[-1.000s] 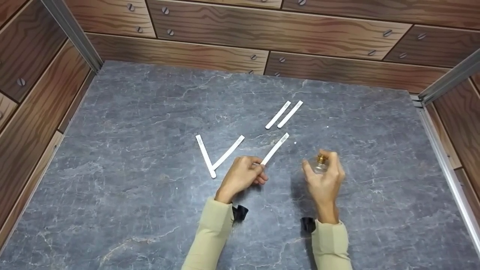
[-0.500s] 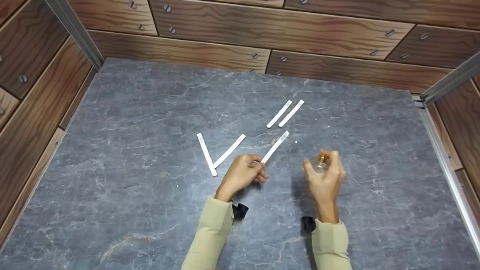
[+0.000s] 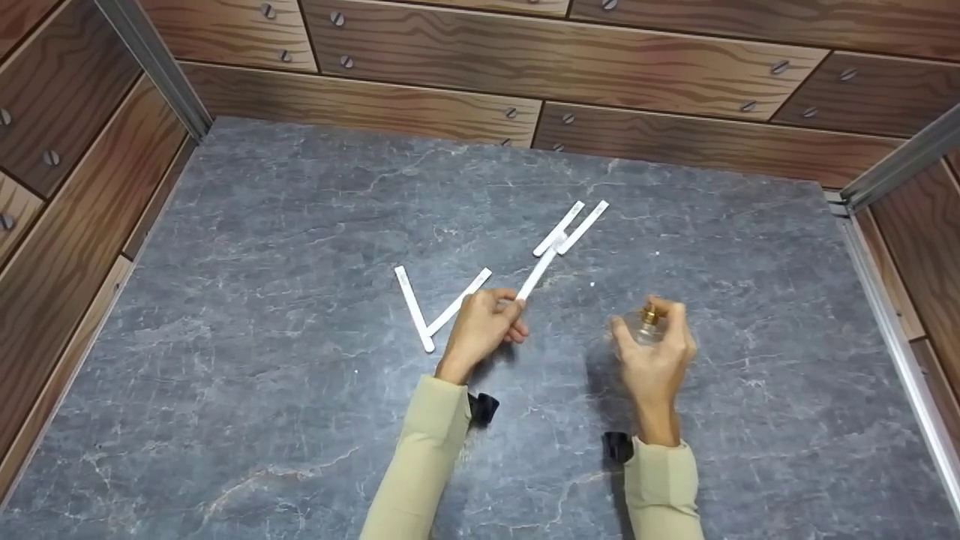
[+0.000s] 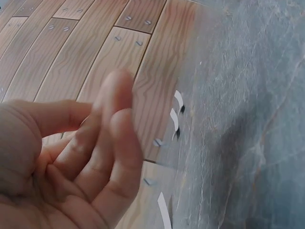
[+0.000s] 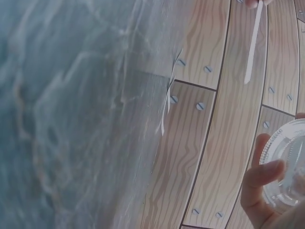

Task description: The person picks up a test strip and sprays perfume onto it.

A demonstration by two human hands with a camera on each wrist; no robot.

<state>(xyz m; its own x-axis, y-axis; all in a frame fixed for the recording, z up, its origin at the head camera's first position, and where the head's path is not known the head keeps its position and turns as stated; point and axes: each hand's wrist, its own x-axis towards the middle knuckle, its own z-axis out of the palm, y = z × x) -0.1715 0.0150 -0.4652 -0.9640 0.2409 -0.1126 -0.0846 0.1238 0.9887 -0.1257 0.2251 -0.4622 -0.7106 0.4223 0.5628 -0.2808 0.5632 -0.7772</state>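
My left hand (image 3: 484, 326) pinches the lower end of a white paper scent strip (image 3: 537, 276) between thumb and fingers. The strip's upper end, blurred, overlaps two lying strips in the head view. In the left wrist view my left hand (image 4: 95, 157) shows, its strip hidden behind the fingers. My right hand (image 3: 654, 367) grips a small clear glass perfume bottle (image 3: 646, 330) with a gold spray neck, index finger on top. From the right wrist, the bottle's round ribbed glass base (image 5: 274, 179) fills the lower right. The bottle is apart from the held strip.
Two parallel strips (image 3: 583, 227) lie farther back on the grey marbled table (image 3: 262, 420). Two more strips (image 3: 411, 304) form a V left of my left hand. Wood-patterned panels (image 3: 420, 45) and metal posts (image 3: 161, 67) border the table.
My left hand has moved forward and slightly left with the strip, whose top now overlaps the farther strips in view. My right hand with the bottle has shifted slightly right.
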